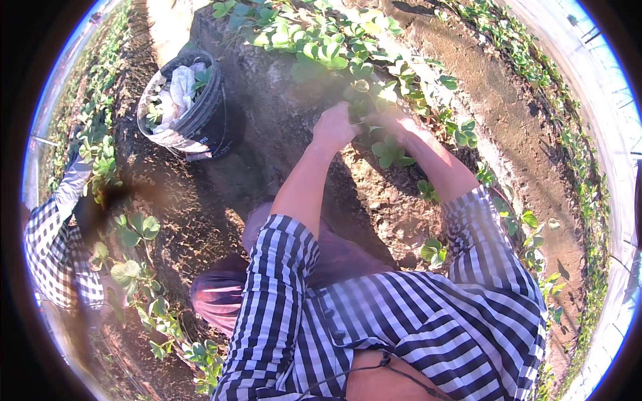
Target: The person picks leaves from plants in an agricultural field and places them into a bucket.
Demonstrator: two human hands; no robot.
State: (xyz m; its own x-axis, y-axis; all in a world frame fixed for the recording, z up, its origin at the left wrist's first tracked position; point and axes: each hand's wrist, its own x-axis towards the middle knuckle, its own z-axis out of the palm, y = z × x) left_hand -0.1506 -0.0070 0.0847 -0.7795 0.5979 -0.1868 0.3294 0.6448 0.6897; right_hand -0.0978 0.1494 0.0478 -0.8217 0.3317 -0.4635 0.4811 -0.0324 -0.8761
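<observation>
My left hand [335, 128] reaches in at the near side of a strawberry plant [358, 105], its fingers curled inward among the stems. Close on its right, my right hand [396, 124] is partly lost among leaves of the same plant. Blur and foliage hide the fingertips of both hands, so whether they grip a stem cannot be told. A strawberry leaf cluster [388, 150] hangs just below the right hand. Denser strawberry foliage [321, 42] spreads along the raised soil bed beyond the hands.
At the upper left, a dark bucket [220, 123] holds white crumpled material [180, 90] and green leaves. Another person in a checked shirt [55, 250] is at the far left. Plant rows [150, 295] flank the soil furrow [175, 215]. Pale sheeting [619, 215] curves along the right.
</observation>
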